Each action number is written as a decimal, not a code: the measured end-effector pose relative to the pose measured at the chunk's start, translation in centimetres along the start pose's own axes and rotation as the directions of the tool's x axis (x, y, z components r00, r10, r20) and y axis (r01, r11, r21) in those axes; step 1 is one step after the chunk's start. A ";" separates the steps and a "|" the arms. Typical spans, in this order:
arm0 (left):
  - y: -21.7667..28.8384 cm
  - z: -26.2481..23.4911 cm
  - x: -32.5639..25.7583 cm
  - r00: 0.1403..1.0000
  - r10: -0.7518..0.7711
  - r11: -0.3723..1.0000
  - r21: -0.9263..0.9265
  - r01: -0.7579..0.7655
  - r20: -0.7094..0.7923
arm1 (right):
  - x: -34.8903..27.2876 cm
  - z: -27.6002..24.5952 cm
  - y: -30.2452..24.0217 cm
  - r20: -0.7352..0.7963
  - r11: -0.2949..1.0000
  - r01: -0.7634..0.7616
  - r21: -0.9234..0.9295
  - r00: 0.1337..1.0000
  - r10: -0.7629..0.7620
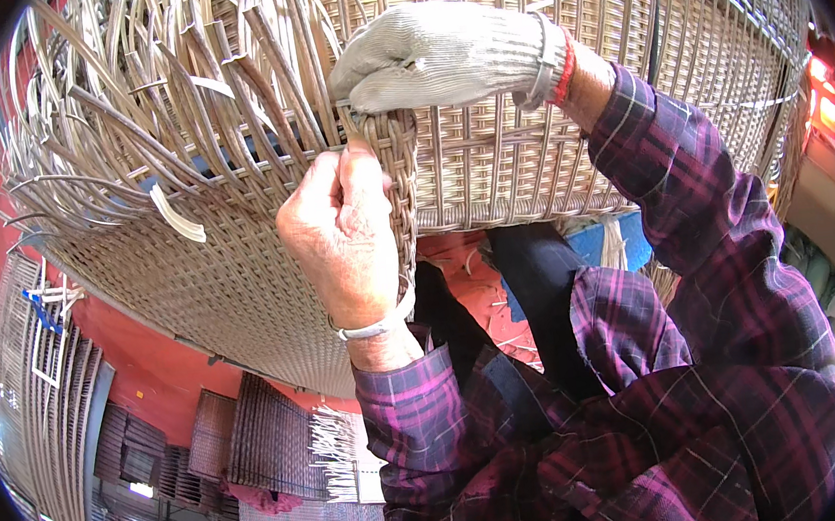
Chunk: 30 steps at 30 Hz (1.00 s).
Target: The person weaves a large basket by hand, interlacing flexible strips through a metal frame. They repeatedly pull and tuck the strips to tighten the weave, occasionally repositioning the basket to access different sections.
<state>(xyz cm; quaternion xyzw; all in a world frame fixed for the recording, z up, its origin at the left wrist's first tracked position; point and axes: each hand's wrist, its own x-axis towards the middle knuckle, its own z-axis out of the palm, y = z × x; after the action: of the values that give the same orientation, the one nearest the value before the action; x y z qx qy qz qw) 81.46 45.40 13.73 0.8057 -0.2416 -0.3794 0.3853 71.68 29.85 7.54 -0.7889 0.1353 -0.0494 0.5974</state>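
A large woven wicker piece (197,272) spreads before me, with many loose rattan ends (210,90) sticking up from its upper edge. My left hand (349,232) is bare and closed, its thumb and fingers pinching the braided corner (395,152) of the weave. Just above it, my right hand (438,58) wears a whitish knitted glove. Its fingers are curled in at the same corner, beside the upright rattan ends; what they grip is hidden by the glove. A taller wicker panel with upright ribs (537,148) stands behind the right hand.
One pale curled strip (178,215) hangs off the loose ends at left. Slatted racks (49,396) and stacked dark woven panels (274,435) are at lower left on a red floor (134,348). A blue item (587,244) lies under the ribbed panel. Cardboard (833,195) is at far right.
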 end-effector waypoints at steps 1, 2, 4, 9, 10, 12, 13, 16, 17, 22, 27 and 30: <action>0.0 0.1 0.1 1.000 0.030 0.999 0.033 -0.030 -0.007 | 0.1 -0.1 -0.1 0.027 1.000 -0.001 -0.011 1.000 0.001; 0.0 0.3 0.2 0.999 0.044 0.997 0.063 -0.043 -0.013 | 0.2 -0.3 -0.1 0.048 0.999 -0.034 0.001 0.998 0.034; 0.0 0.5 0.3 0.992 0.123 0.986 0.120 -0.120 -0.022 | 0.4 -0.5 -0.2 0.084 0.997 -0.077 0.027 0.994 0.074; 0.0 1.5 0.3 0.943 0.276 0.914 0.355 -0.198 -0.185 | 0.1 0.5 0.2 -0.016 0.910 -0.177 0.375 0.980 0.197; 0.0 1.8 0.4 0.927 0.309 0.902 0.374 -0.215 -0.211 | 0.1 0.8 0.3 -0.054 0.925 -0.129 0.357 0.986 0.159; 0.1 2.2 0.5 0.901 0.359 0.879 0.412 -0.239 -0.243 | -0.1 1.5 0.4 -0.160 0.943 -0.041 0.331 0.982 0.099; 0.1 2.2 0.6 0.902 0.337 0.909 0.341 -0.239 -0.268 | 0.0 1.6 0.4 -0.213 0.950 0.001 0.312 0.975 0.069; -0.1 1.8 0.3 0.883 0.294 0.955 0.073 -0.288 -0.366 | 0.0 1.3 0.7 -0.325 0.945 -0.126 0.303 0.918 0.226; -0.1 1.2 0.0 0.869 0.350 0.936 0.149 -0.317 -0.349 | 0.8 0.6 1.1 -0.435 0.871 0.046 -0.490 0.852 -0.290; -0.4 0.3 -0.4 0.863 0.418 0.896 0.287 -0.340 -0.282 | 1.2 -0.6 1.1 -0.379 0.735 -0.246 0.632 0.729 0.570; 0.4 1.5 1.3 0.850 0.491 0.796 0.495 -0.348 -0.192 | -0.4 -1.2 -1.5 -0.727 0.979 -0.175 -0.104 0.686 0.045; 1.1 1.7 2.6 0.858 0.491 0.725 0.618 -0.304 -0.154 | -0.3 -1.1 -2.9 -0.636 0.837 0.076 -0.541 0.614 -0.467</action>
<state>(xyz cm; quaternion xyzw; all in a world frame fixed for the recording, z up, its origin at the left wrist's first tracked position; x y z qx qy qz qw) 81.59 42.23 12.80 0.8601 -0.4502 -0.0661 0.2305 71.61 29.60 10.60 -0.8266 0.2503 -0.4279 0.2664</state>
